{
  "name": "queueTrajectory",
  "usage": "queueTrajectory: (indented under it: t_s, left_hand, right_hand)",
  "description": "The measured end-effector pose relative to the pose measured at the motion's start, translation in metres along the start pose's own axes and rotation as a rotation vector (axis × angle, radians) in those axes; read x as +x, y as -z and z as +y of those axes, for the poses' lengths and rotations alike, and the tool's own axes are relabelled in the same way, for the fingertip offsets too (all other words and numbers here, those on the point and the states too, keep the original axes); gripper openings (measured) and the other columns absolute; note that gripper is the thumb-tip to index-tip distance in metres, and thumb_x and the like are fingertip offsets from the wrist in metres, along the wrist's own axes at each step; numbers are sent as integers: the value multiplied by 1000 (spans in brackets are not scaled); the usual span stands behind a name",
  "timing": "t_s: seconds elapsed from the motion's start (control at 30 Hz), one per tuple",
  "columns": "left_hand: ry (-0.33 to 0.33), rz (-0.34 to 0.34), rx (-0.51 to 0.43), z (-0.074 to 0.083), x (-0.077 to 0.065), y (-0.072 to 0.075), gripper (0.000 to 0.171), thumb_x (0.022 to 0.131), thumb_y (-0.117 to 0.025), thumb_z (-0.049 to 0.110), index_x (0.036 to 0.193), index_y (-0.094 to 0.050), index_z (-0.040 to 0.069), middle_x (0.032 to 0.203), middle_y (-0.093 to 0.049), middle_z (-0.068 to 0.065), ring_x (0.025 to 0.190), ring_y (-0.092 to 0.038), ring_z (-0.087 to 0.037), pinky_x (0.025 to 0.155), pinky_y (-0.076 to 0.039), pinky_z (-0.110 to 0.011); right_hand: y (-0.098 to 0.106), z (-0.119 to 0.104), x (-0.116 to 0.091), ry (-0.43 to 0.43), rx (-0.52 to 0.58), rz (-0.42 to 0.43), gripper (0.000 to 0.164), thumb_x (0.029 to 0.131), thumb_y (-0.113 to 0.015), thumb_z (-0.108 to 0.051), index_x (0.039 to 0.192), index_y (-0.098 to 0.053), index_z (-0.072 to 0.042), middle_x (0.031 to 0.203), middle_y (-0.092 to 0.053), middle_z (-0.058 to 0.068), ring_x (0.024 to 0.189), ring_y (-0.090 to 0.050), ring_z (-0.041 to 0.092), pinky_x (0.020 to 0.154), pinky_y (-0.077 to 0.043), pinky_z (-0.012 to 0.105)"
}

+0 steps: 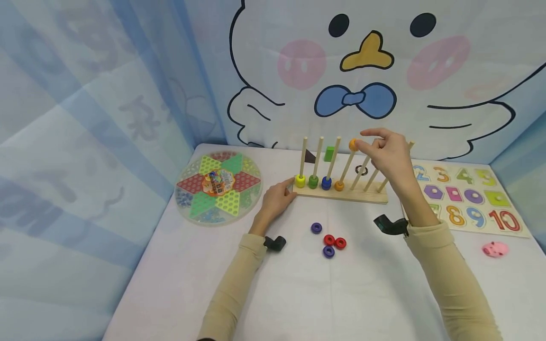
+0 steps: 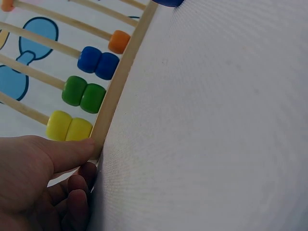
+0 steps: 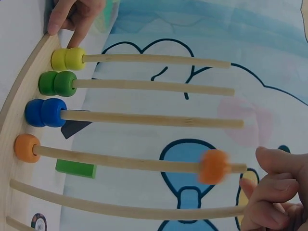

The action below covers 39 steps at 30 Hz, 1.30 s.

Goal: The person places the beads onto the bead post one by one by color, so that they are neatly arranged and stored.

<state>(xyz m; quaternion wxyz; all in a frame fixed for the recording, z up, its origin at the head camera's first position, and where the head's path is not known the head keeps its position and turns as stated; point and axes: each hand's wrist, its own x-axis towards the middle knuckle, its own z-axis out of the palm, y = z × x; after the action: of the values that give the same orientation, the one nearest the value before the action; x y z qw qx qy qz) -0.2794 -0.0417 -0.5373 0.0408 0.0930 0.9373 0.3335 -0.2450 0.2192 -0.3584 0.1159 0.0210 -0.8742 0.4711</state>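
Note:
A wooden bead stacker (image 1: 341,192) with upright pegs stands on the table. Yellow beads (image 2: 69,126), green beads (image 2: 83,94) and blue beads (image 2: 98,62) sit in pairs at the foot of three pegs. One orange bead (image 3: 27,148) rests at the base of the fourth peg. Higher on that peg is a second orange bead (image 3: 214,167), blurred, threaded just below the tip. My right hand (image 1: 386,154) is beside the peg top, its fingers apart from that bead in the right wrist view. My left hand (image 1: 276,201) pinches the base's left end between thumb and fingers.
Loose red beads (image 1: 340,243) and purple beads (image 1: 316,228) lie in front of the stacker. A round checkers board (image 1: 245,175) is at left, a number puzzle board (image 1: 465,187) at right, with a pink pig (image 1: 495,249) nearby. A green block (image 1: 330,154) lies behind the pegs.

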Motion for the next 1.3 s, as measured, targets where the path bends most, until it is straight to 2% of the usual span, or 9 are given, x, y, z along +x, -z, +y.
queueTrajectory:
  t_s: [0.13, 0.23, 0.33, 0.47, 0.67, 0.8, 0.93, 1.03, 1.3]
  left_hand:
    - [1, 3, -8, -1, 0, 1, 52, 91, -65, 29, 140, -50, 20, 70, -57, 3, 58, -48, -11, 53, -37, -25]
    - [-3, 1, -9, -1, 0, 1, 52, 91, -65, 29, 140, -49, 20, 71, -57, 3, 58, -48, -11, 53, -37, -25]
    - [-1, 1, -8, 0, 1, 2, 52, 91, -65, 29, 140, -50, 20, 71, -57, 3, 58, -48, -11, 53, -37, -25]
    - [5, 5, -7, 1, 1, 3, 52, 91, -64, 29, 140, -49, 21, 71, -57, 3, 58, -49, -11, 53, -37, -25]
    - [9, -4, -6, 1, 0, 3, 53, 91, -64, 29, 140, -49, 20, 71, -58, 3, 58, -49, -11, 53, -38, -25]
    - [11, -3, -10, 1, -1, 2, 53, 91, -65, 28, 140, -49, 20, 70, -57, 3, 57, -49, -11, 52, -37, -25]
    - [7, 3, -9, 1, 0, 1, 53, 91, -64, 29, 140, -49, 20, 71, -57, 3, 58, -49, -11, 53, -38, -25]
    - [5, 3, -7, 0, 1, 1, 53, 91, -64, 29, 140, -49, 20, 72, -58, 2, 59, -49, -11, 54, -39, -25]
    - [4, -1, -13, 1, -1, 1, 52, 91, -63, 28, 141, -48, 19, 71, -56, 2, 58, -48, -11, 53, -38, -25]
  right_hand:
    - [-1, 4, -10, 26, 91, 20, 45, 87, -68, -35, 123, -60, -10, 52, -41, 2, 43, -37, 13, 40, -30, 26]
    - [-5, 13, -26, 18, 163, -17, 42, 89, -67, -30, 123, -59, -7, 51, -38, 1, 42, -34, 14, 40, -28, 28]
    - [-13, 28, -44, -27, 229, -104, 40, 90, -66, -27, 122, -58, -5, 50, -36, 0, 40, -32, 14, 39, -26, 30]
    - [-29, 51, -69, -148, 261, -227, 46, 90, -66, -32, 123, -56, -2, 49, -37, -4, 40, -33, 12, 39, -26, 30]
    - [-50, 86, -100, -299, 239, -380, 50, 88, -67, -34, 124, -55, -1, 50, -39, -6, 40, -32, 9, 39, -26, 25]
    - [-58, 103, -116, -340, 226, -491, 48, 86, -71, -28, 124, -56, -3, 51, -38, -5, 40, -30, 8, 40, -25, 23]
    - [-61, 113, -128, -325, 259, -601, 49, 81, -74, -15, 122, -53, 3, 52, -36, -5, 41, -29, 6, 41, -25, 21]
    - [-64, 118, -133, -297, 247, -625, 47, 78, -76, -9, 117, -54, 5, 52, -36, -5, 41, -29, 5, 41, -25, 20]
    - [-64, 115, -133, -284, 140, -598, 41, 79, -77, -15, 111, -57, 2, 53, -39, -5, 44, -31, 6, 43, -26, 21]
